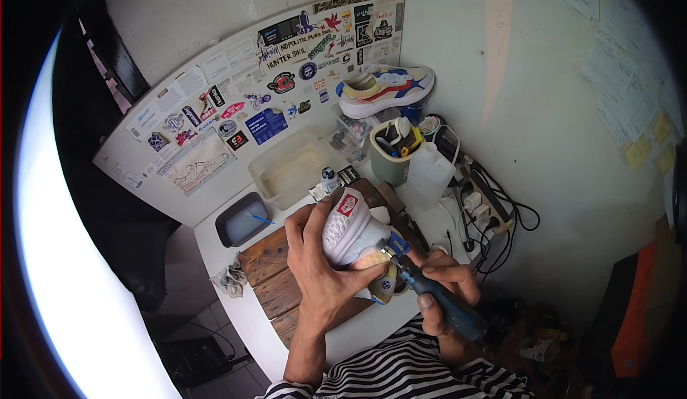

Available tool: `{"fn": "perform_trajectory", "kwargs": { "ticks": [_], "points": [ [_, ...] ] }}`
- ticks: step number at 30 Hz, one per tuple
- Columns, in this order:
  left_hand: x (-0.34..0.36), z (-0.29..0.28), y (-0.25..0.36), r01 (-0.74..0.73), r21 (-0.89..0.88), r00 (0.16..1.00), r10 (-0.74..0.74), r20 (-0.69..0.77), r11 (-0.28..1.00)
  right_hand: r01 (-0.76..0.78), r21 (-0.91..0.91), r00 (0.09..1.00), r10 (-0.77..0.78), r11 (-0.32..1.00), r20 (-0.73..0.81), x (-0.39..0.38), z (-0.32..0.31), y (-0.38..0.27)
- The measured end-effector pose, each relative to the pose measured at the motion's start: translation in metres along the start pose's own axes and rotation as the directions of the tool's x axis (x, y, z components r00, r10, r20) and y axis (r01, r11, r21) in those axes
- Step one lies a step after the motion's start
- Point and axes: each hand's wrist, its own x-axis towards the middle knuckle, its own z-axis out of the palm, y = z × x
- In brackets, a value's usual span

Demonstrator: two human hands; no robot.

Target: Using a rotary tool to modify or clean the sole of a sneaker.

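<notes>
My left hand is wrapped round a sneaker, tilted with its white rubber sole up and a red patch on the heel end. In my right hand is a dark handheld rotary tool, its metal tip touching or very close to the pale fabric of the sneaker. Part of the sneaker is hidden behind my left fingers and the tool. Beneath both hands lies a brown wooden board on the white table.
Behind stand a grey tub with a blue stick, a clear tray, a small bottle and a green tool cup. Another multicoloured sneaker rests at the back. A power strip with cables lies right; a crumpled cloth left.
</notes>
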Motion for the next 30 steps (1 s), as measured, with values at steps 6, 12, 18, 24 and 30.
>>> {"fn": "perform_trajectory", "kwargs": {
  "ticks": [6,12,18,24,30],
  "points": [
    [0.001,-0.004,0.002,0.020,0.003,1.000,-0.020,-0.007,1.000,-0.132,0.007,0.985,0.132,0.991,-0.115,-0.004,0.000,-0.002],
    [0.001,-0.001,0.001,0.029,0.009,1.000,-0.029,-0.007,1.000,-0.024,0.016,1.000,0.024,1.000,0.017,0.002,0.000,-0.002],
    [0.002,0.001,0.005,0.033,-0.013,0.999,-0.033,0.005,0.999,0.029,-0.035,0.995,-0.033,0.999,-0.099,0.006,-0.003,0.005],
    [0.003,0.001,0.010,0.046,-0.005,0.999,-0.046,0.017,0.999,0.107,-0.083,0.992,-0.113,0.991,-0.059,0.010,0.001,0.010],
    [0.005,0.002,0.009,0.051,-0.017,0.999,-0.051,-0.008,0.999,0.172,-0.157,0.979,-0.152,0.972,0.132,0.013,0.001,0.003]
  ]
}}
